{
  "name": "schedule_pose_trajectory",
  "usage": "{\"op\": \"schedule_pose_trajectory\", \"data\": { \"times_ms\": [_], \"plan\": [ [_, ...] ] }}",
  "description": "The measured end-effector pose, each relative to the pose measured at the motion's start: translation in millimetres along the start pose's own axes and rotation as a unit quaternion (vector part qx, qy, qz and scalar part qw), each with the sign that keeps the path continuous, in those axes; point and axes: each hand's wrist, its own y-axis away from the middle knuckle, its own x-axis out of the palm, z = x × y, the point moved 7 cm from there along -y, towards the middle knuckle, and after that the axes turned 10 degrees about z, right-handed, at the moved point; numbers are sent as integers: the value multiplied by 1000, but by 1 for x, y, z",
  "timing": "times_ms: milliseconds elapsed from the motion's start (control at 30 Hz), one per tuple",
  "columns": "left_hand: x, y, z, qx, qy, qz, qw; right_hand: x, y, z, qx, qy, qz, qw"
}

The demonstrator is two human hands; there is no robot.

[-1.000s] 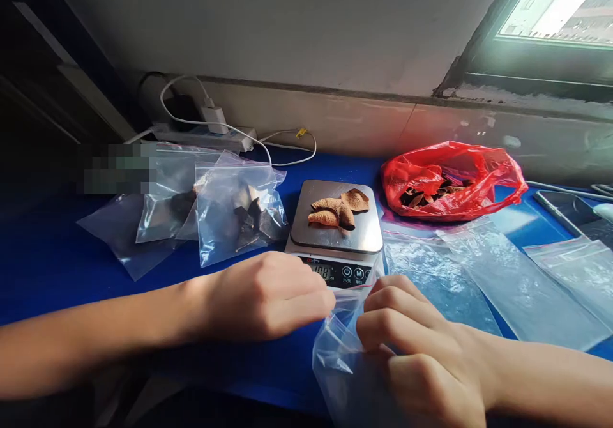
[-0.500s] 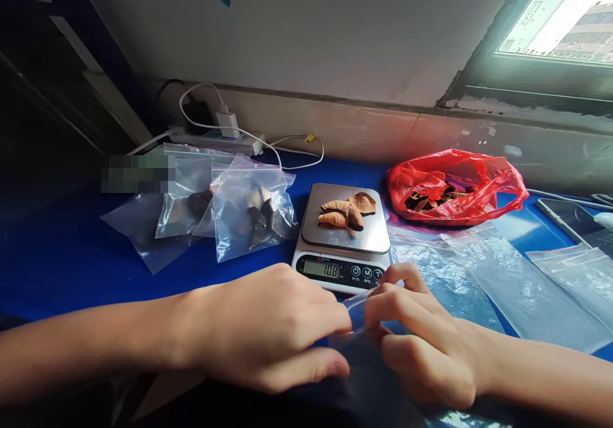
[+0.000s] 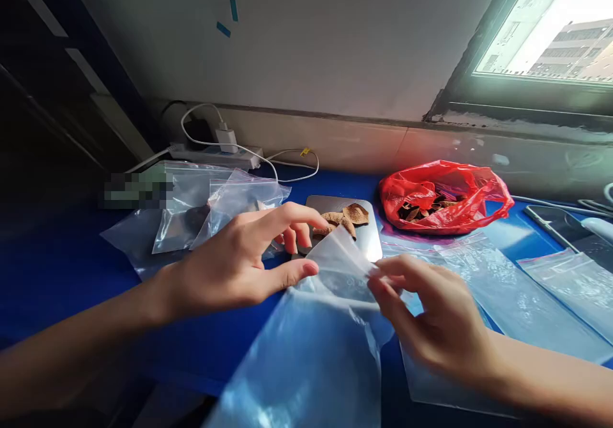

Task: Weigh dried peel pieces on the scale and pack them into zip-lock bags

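Observation:
Between my hands hangs a clear zip-lock bag (image 3: 311, 358), its top corner rising in front of the scale. My right hand (image 3: 431, 313) pinches the bag's upper right edge between thumb and fingers. Beside the bag's left edge, my left hand (image 3: 244, 255) has its thumb and index finger apart, holding nothing. Behind the bag is a kitchen scale (image 3: 371, 246) with a steel plate; its display is hidden by the bag and hands. Several dried brown peel-like pieces (image 3: 357, 214) lie on the plate, partly covered by the bag and my left fingertips.
Filled zip-lock bags (image 3: 184, 223) lie at left. A red plastic bag (image 3: 445, 220) with dried brown pieces stands behind right. Flat clear bags (image 3: 517, 287) cover the right side of the blue table (image 3: 201, 351). A power strip (image 3: 244, 156) and phone (image 3: 550, 223) sit further back.
Both hands have risen, lifting the zip-lock bag up in front of the scale. My left hand has opened and moved away from the bag's edge. The scale's display is now covered.

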Motion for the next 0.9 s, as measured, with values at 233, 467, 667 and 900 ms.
{"op": "schedule_pose_trajectory", "data": {
  "times_ms": [233, 467, 667, 900],
  "plan": [
    [-8, 10, -33, 71, -230, -43, 970, 7, -4, 7, 65, -51, 8, 997],
    [40, 17, -29, 70, -284, -15, 956, 30, -18, 26, -14, -201, 91, 975],
    [41, 19, -17, 62, -267, -30, 961, 24, -28, 39, -118, -104, 186, 970],
    [38, 12, -7, 70, -281, -32, 957, 13, -30, 21, -135, -48, 44, 989]
  ]
}}
